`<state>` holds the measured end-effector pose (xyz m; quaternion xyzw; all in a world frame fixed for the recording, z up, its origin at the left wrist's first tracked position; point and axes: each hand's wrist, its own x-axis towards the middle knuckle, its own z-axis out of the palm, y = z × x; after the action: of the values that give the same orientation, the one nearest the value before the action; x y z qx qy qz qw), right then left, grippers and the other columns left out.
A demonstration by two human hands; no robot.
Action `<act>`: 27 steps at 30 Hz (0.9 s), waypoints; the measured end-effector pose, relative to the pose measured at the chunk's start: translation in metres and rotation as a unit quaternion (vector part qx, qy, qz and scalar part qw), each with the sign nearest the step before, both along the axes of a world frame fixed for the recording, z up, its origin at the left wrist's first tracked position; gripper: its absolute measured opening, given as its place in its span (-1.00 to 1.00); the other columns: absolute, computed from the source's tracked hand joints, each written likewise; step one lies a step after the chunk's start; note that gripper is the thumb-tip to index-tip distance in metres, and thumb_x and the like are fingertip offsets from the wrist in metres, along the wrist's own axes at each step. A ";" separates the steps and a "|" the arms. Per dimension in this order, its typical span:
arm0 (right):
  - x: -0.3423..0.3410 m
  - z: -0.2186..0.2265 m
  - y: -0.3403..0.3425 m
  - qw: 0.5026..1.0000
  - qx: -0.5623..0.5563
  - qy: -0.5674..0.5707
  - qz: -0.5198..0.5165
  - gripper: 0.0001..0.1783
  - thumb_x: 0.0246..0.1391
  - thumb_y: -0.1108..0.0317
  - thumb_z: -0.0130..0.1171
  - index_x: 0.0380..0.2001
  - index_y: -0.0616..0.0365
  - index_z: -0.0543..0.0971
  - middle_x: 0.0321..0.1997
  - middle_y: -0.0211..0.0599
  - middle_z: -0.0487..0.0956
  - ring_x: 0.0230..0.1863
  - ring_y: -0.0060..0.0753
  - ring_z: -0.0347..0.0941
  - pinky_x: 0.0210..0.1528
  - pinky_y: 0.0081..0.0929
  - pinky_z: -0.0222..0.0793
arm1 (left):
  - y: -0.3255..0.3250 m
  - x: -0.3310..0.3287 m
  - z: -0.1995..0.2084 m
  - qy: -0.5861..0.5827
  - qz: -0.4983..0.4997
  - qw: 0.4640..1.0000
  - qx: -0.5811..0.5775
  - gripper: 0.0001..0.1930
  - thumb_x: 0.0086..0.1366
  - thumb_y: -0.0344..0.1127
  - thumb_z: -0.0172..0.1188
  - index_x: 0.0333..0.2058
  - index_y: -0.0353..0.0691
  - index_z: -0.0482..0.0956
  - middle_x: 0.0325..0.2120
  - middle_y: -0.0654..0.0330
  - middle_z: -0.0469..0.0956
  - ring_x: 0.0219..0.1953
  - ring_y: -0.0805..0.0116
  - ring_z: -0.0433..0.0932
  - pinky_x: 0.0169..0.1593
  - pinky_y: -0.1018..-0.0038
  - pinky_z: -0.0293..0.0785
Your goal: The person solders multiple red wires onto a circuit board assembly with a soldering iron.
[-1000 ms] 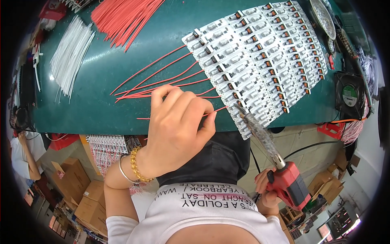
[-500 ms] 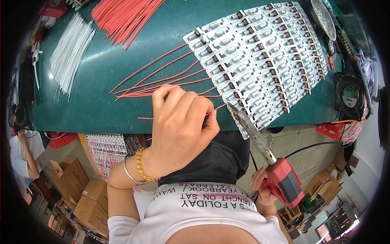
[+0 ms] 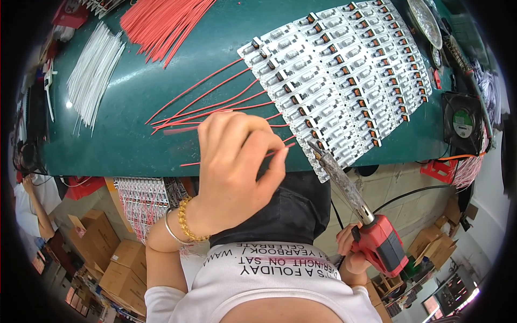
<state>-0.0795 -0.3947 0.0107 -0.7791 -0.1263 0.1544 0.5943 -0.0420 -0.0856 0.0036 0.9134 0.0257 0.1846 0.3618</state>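
Observation:
My left hand is closed in a pinch on a thin red wire, whose end points toward the left edge of a white circuit board panel. Several other red wires run leftward from that edge, and some pass behind my left hand. My right hand grips a red and black soldering iron by its handle. The iron's dark tip lies over the panel's near-left part, a little right of the wire end. Whether the tip touches the panel I cannot tell.
Bundles of red wires and white wires lie on the green table. At the right are a metal dish and a black fan. Cardboard boxes stand below left. A person is at far left.
The iron's tip has shifted slightly right and down, away from the wire end. My left hand has moved slightly left. The panel sits slightly farther left in view.

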 end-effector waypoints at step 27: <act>-0.002 0.004 0.000 0.999 -0.046 0.020 -0.004 -0.53 0.04 -0.03 0.17 -0.76 0.03 0.42 -0.68 -0.44 0.46 -0.67 -0.40 0.38 -0.58 -0.49 0.21 | -0.013 0.008 0.004 0.015 -0.009 0.998 0.063 -0.80 -0.10 -0.49 0.39 -0.51 -0.15 0.53 -0.41 0.27 0.46 -0.22 0.18 0.45 0.11 0.00 0.26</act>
<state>-0.0811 -0.3945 0.0149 -0.8027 -0.1039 0.1728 0.5612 -0.0341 -0.0986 0.0081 0.9374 0.0114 0.1690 0.3043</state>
